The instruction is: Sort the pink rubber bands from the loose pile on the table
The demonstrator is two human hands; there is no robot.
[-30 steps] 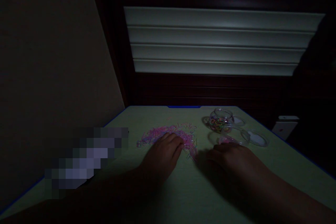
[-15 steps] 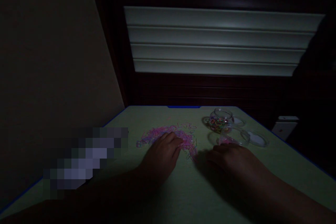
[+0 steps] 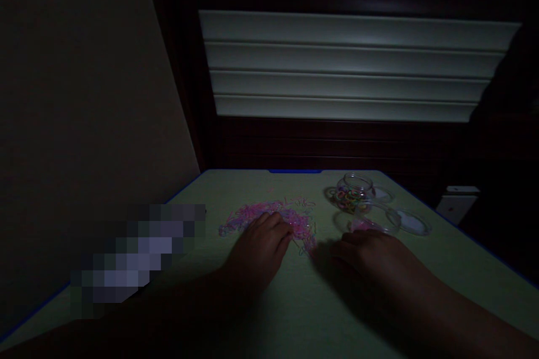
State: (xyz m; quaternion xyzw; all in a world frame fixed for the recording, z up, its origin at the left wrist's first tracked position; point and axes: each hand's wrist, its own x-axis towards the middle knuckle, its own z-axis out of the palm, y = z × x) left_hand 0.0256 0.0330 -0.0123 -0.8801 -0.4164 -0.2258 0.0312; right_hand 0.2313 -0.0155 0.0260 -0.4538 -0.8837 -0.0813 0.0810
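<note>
At the far left a pixelled patch (image 3: pixel 135 258) covers something on the pale green tabletop with a thin blue edge (image 3: pixel 278 320), and I cannot tell what it hides; a plain beige wall (image 3: pixel 84 95) rises behind it. To the right of the patch lies a loose heap of tiny pink elastic bands (image 3: pixel 248 214), spread flat on the tabletop near its middle; my left hand (image 3: pixel 261 247) rests palm down on the near side of this heap, the fingers (image 3: pixel 280 224) loosely spread and lying on the bands, gripping nothing that I can see. The heap trails on to the right of those fingers, thinning out; my right hand (image 3: pixel 373 255) lies palm down just beside that thin end, its fingertips towards the bands, but the light is so dim that I cannot tell whether they pinch a band or lie slack. Beyond my right hand stands a shallow clear plastic tub (image 3: pixel 374 219) with a few pink bands in it; behind the tub is a small round clear glass jar (image 3: pixel 356 192) full of many-coloured bands, uncapped. Two flat clear round lids lie by them, one (image 3: pixel 385 195) just right of the jar, the other (image 3: pixel 415 222) just right of the tub. Behind the table hangs a white slatted blind (image 3: pixel 349 64) against dark wood.
</note>
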